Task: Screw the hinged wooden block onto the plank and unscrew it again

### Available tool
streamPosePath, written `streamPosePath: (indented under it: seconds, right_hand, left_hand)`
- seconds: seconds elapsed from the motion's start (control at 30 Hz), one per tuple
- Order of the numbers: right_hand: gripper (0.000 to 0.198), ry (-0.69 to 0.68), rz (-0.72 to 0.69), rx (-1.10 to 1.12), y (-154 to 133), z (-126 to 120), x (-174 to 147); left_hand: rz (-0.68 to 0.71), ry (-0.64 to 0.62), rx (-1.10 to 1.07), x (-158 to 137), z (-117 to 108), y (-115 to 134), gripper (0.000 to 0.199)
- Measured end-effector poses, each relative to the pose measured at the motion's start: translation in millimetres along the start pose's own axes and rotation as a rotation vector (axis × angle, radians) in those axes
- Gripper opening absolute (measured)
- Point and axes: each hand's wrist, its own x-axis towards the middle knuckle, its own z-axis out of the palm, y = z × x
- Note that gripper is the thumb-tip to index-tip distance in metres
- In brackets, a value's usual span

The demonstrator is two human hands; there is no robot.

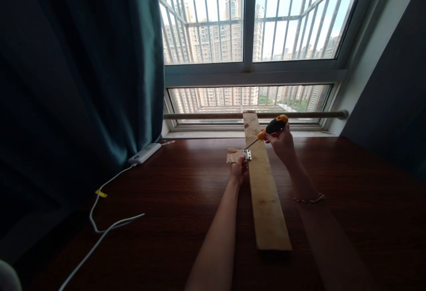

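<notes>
My right hand [281, 143] is closed round a screwdriver [274, 125] with a black and yellow handle. Its shaft slants down to the left, and the tip is at a silver metal hinge [246, 154]. The hinge lies between a small wooden piece [233, 155] and the left edge of a long wooden board [265, 193]. My left hand [238, 169] pinches at the lower edge of the hinge, where the small piece meets the board; some of its fingers are hidden. Any screw under the tip is too small to make out.
The dark reddish wooden surface [186, 220] holds a white power strip [145, 153] with a white cable [96, 202] at the left. A blue curtain [133, 60] hangs beside it. The board's far end reaches the metal rail [206, 116] before the window.
</notes>
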Motion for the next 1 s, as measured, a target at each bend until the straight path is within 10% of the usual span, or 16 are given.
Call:
streamPosePath:
  seconds: [0.53,1.0]
  right_hand:
    - [0.058,0.171,-0.128,-0.254,-12,5,-12]
    - [0.059,-0.222,0.063,0.216,-16,6,-12]
  left_hand:
    - [0.083,0.074,0.042,1,0,-3,0.026]
    - [0.091,0.115,0.076,4,-1,-4,0.022]
